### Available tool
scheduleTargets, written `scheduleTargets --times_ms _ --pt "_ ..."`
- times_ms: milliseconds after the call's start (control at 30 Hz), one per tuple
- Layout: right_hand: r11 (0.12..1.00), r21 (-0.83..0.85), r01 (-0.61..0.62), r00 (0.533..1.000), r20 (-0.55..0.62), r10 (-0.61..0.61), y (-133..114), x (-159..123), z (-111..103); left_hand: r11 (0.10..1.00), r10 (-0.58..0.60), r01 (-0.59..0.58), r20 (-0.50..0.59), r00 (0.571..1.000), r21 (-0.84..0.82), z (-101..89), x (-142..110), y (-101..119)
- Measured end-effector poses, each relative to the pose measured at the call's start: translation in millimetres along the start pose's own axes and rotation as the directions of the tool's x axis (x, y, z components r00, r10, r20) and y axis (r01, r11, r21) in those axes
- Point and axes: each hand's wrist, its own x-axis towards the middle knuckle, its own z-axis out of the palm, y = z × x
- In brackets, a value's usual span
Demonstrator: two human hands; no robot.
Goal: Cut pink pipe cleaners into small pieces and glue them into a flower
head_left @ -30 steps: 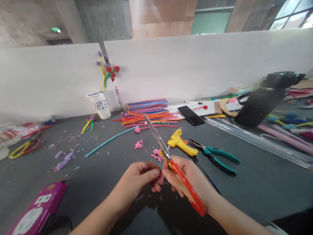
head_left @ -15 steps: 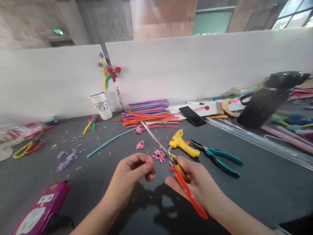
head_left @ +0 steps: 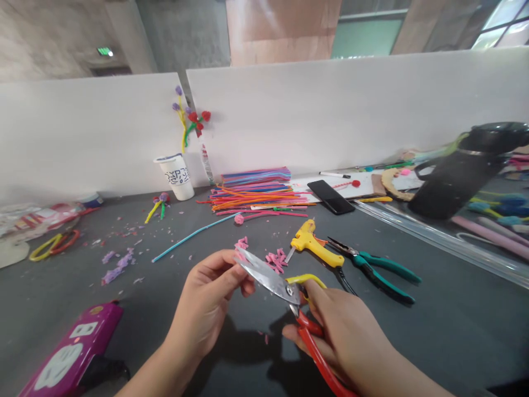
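Carefully working above a dark-grey table (head_left: pixel 450 325): gripping silver metal scissors with red and yellow handles (head_left: pixel 268 279) in the right hand (head_left: pixel 351 328); pinching a short, fuzzy pink piece (head_left: pixel 240 256) in the left hand (head_left: pixel 202 303), beside the blades. Best to steady wrists and snip clear of skin.
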Motion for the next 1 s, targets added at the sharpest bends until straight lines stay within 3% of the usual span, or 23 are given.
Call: scheduleTargets --times_ms 433,1000 --pt "0.993 -0.088 0.076 0.99 -0.116 -0.086 0.5 1.9 3.4 0.999 -0.032 0.031 -0.013 0.999 -0.014 0.3 0.2 1.7" --pt "0.985 -0.163 0.051 0.995 -0.075 -0.064 4.7 -1.5 -0.6 0.998 -0.046 0.047 -0.028 0.999 0.041 -1.9 0.8 5.2"
